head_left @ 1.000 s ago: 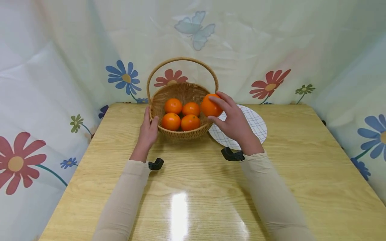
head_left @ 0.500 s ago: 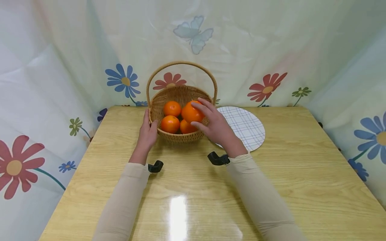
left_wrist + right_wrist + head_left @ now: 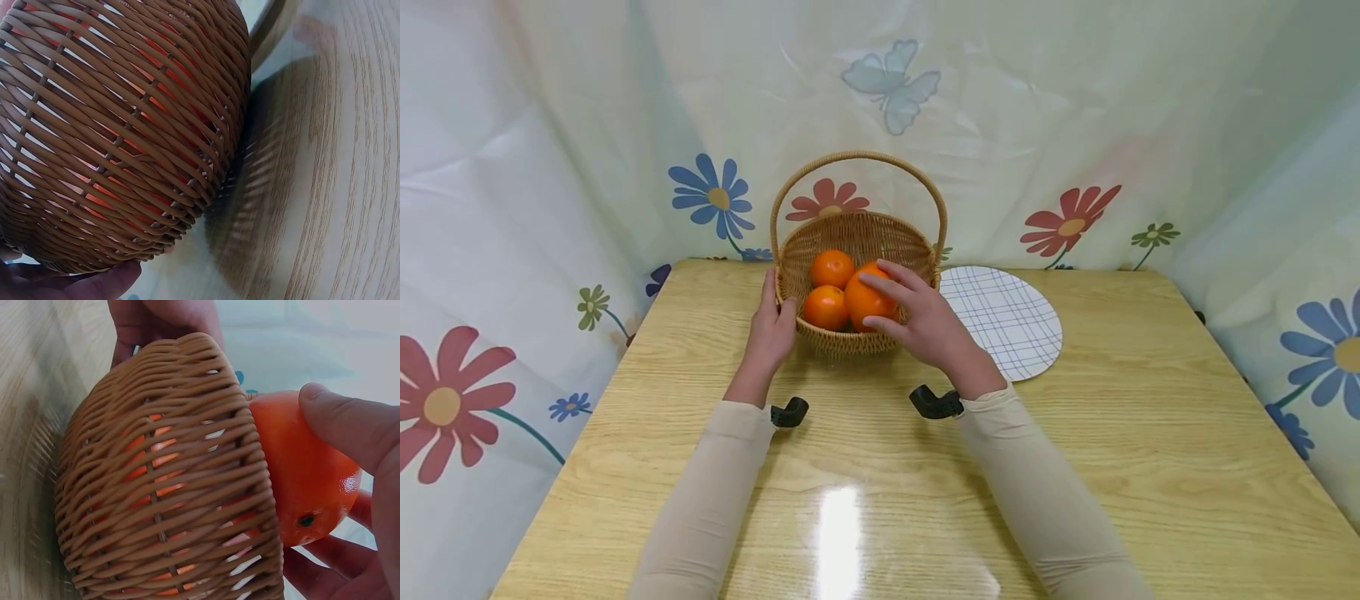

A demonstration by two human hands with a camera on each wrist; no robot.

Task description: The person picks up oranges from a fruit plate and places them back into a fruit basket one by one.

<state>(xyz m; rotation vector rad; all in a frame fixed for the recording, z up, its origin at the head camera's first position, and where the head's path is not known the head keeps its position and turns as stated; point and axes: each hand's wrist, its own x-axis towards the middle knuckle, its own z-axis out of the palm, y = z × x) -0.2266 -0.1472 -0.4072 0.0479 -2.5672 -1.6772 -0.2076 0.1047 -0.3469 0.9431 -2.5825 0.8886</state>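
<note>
A woven wicker basket [image 3: 887, 233] with a tall arched handle stands near the back of the table, oranges [image 3: 831, 268] inside it. At its left side my left hand [image 3: 769, 333] grips the rim, thumb on the near edge; the left wrist view shows fingers [image 3: 106, 282] against the wicker wall. My right hand [image 3: 928, 325] holds an orange [image 3: 306, 469] between thumb and fingers. That orange is over the right part of the basket, partly below the rim in the right wrist view, and it hides the fruit behind it in the head view.
Right of the basket lies a round white plate [image 3: 1000, 321] with a blue line grid, partly behind my right hand. The wooden table [image 3: 880, 467] ends at a flower-printed curtain [image 3: 985, 150] at the back and sides.
My right hand has carried the orange left and then down, from the basket's right rim into its opening. The left hand has stayed on the rim.
</note>
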